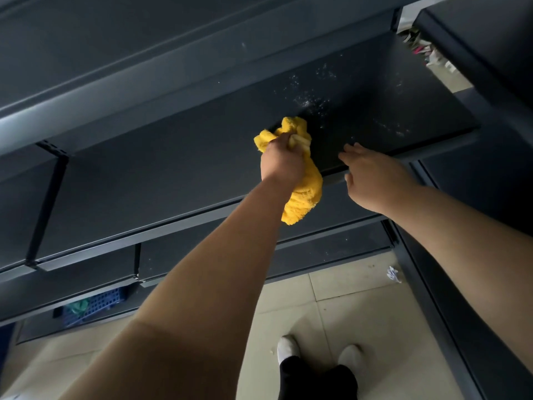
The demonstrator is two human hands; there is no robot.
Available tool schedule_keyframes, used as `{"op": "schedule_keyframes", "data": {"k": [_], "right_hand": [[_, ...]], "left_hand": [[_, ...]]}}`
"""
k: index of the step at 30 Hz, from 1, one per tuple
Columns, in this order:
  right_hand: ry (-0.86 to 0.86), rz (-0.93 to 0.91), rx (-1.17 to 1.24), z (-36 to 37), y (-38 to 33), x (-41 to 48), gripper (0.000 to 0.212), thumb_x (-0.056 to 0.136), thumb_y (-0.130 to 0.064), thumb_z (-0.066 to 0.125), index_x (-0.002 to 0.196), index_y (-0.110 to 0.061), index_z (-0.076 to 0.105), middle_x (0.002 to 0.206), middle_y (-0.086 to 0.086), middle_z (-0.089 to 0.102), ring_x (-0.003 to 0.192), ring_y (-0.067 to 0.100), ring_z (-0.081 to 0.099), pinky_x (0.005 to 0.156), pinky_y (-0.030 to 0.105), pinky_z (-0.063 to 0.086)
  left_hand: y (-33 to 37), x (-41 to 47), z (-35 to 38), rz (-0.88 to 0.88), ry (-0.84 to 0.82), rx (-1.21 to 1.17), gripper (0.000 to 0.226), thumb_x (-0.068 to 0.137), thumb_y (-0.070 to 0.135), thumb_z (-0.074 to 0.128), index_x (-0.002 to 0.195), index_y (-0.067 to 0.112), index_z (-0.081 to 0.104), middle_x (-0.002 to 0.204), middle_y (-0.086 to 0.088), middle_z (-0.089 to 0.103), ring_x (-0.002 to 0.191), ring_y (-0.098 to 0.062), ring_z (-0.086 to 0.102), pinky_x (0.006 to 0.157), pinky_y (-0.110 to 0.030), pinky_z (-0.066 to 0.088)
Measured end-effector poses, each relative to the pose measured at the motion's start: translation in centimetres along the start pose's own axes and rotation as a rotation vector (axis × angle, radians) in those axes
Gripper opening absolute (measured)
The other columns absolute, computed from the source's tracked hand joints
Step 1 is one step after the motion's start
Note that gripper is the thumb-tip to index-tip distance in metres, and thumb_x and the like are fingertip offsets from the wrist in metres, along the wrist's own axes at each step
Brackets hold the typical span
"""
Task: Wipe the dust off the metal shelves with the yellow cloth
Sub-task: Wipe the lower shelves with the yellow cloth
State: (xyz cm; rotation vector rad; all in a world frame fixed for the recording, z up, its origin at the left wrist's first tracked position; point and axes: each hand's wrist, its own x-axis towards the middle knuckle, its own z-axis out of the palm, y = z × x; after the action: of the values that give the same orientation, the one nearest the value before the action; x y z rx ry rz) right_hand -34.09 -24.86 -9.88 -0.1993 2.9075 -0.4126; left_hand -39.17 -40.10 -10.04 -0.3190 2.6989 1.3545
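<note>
**Head view: wiping the dusty shelf**

Holding the yellow cloth (305,194) in the left hand (281,164), fingers (281,142) curled tight round it. Top of it pressed on the metal shelf (202,174), tail hanging down past the front edge. Resting the right hand (372,177) on that edge, fingers straight and a bit spread. Looks like mid-wipe. White dust (311,102) just past the cloth, toward the back right. Next: push the cloth that way, pressing down. No words or labels to read.
</note>
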Motion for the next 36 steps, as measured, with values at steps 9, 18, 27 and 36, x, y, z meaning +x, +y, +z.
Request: {"op": "schedule_keyframes", "data": {"k": [9,18,27,36], "right_hand": [[0.179,0.084,-0.022,-1.7,-3.8,0.4,0.028,0.089,-0.009,0.051,0.117,-0.009,0.055,0.120,0.014,0.056,0.104,0.034,0.058,0.078,0.038,0.046],[0.058,-0.048,0.055,1.4,-10.3,3.6,0.063,0.091,-0.057,0.040,0.146,-0.030,0.026,0.156,0.009,0.021,0.142,0.034,0.022,0.110,0.047,0.029],[0.048,0.024,-0.098,4.8,-13.0,6.4,0.048,0.097,-0.050,0.029,0.144,-0.042,0.029,0.161,-0.004,0.002,0.145,0.035,-0.011,0.118,0.050,0.006],[0.119,0.065,-0.184,4.2,-10.3,7.9,0.050,0.100,-0.041,0.027,0.148,-0.031,0.024,0.161,0.000,0.001,0.146,0.035,-0.011,0.120,0.046,0.000]], "left_hand": [[0.4,0.7,-4.0,-0.192,-0.184,-0.758,0.029,0.095,0.016,0.048,0.123,0.021,0.053,0.113,-0.006,0.063,0.104,-0.025,0.062,0.086,-0.037,0.053],[-5.4,3.4,-9.9,0.041,0.026,0.404,0.036,0.086,0.020,0.043,0.120,0.022,0.056,0.120,-0.007,0.058,0.113,-0.032,0.047,0.083,-0.039,0.042],[-6.3,3.7,-10.9,0.211,-0.183,0.881,0.048,0.093,0.020,0.044,0.140,0.029,0.036,0.140,-0.003,0.037,0.124,-0.033,0.037,0.094,-0.044,0.038],[-3.5,4.2,-8.1,0.272,-0.186,0.891,0.051,0.087,0.009,0.047,0.137,0.016,0.037,0.137,-0.006,0.042,0.124,-0.031,0.040,0.095,-0.045,0.039]]}}
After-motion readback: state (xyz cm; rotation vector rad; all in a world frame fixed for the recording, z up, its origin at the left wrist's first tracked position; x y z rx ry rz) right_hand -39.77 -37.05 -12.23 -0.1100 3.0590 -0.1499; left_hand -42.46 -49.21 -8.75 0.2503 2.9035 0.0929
